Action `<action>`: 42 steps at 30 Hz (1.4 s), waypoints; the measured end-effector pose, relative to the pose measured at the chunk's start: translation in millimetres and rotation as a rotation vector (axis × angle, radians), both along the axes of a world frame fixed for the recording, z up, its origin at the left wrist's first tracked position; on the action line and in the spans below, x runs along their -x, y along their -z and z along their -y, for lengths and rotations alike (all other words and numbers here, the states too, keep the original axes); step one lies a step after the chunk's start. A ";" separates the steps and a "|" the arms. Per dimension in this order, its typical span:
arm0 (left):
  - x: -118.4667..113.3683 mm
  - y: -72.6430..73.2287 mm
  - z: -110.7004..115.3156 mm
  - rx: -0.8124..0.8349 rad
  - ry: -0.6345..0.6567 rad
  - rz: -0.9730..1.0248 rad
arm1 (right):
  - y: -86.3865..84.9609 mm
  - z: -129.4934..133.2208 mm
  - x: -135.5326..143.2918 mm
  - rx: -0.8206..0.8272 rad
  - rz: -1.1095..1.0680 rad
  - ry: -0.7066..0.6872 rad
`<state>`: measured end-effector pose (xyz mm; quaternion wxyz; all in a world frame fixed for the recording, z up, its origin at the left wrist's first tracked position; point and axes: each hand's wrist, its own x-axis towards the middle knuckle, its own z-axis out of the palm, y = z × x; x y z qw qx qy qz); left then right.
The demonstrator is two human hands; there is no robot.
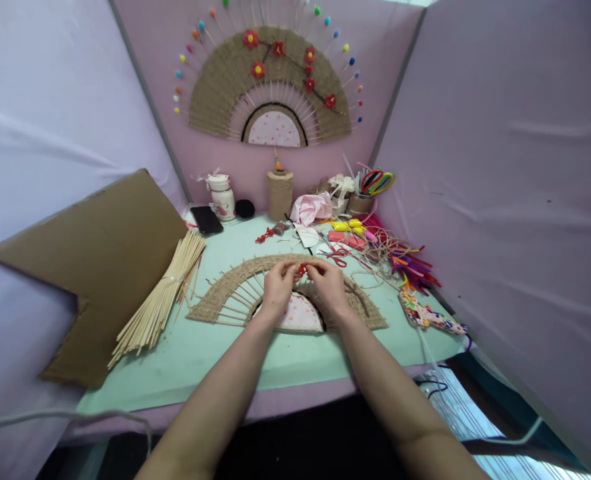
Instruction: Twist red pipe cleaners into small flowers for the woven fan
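My left hand and my right hand meet above a woven twine fan, their fingers pinched on a small red flower between them. The fan lies flat on the green table, its curved edge away from me and thin sticks showing between the woven band and the centre. A white half-round piece with pink spots forms its middle, partly under my hands. Brown twig-like strands lie on the fan's right part. Small red flowers rest beyond the fan.
Bamboo sticks and cardboard are at left. A bottle, phone and twine spool stand or lie behind. At right are red scissors, pipe cleaners and a patterned glue gun. A decorated fan hangs behind.
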<state>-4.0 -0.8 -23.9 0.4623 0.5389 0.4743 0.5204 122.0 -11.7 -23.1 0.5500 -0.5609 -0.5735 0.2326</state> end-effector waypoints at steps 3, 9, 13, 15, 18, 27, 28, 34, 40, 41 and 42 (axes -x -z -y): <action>-1.7 4.0 -1.4 -0.018 0.028 -0.041 | 1.9 -2.2 0.8 0.062 -0.118 -0.011; 1.8 -0.7 1.9 -0.083 0.007 -0.173 | -2.1 -0.1 1.4 0.065 -0.106 -0.060; 3.5 -2.2 2.0 -0.093 0.007 -0.242 | -1.7 -0.6 -2.1 0.103 -0.087 -0.093; 3.8 0.5 -0.1 -0.066 0.013 -0.255 | -0.6 -1.6 -4.1 0.138 -0.089 -0.124; 3.8 4.8 -3.7 0.002 0.001 -0.209 | -0.2 -2.0 -5.9 0.169 -0.096 -0.153; 4.9 -5.2 0.5 0.052 0.025 -0.143 | -0.8 1.2 -0.6 0.171 -0.173 -0.214; 5.0 -5.3 0.7 0.030 0.024 -0.179 | -0.2 1.0 -1.0 0.166 -0.165 -0.202; 4.3 -0.7 -0.6 0.006 0.026 -0.246 | -1.1 1.2 -4.8 0.136 -0.026 -0.135; 5.0 0.1 -1.1 0.023 0.031 -0.216 | -3.8 3.4 -2.5 0.197 -0.148 -0.217; 5.2 0.6 -1.7 0.020 0.029 -0.220 | -3.4 3.2 -2.6 0.200 -0.155 -0.215; 5.2 1.2 -2.4 0.019 0.027 -0.227 | -2.8 2.8 -2.9 0.197 -0.148 -0.205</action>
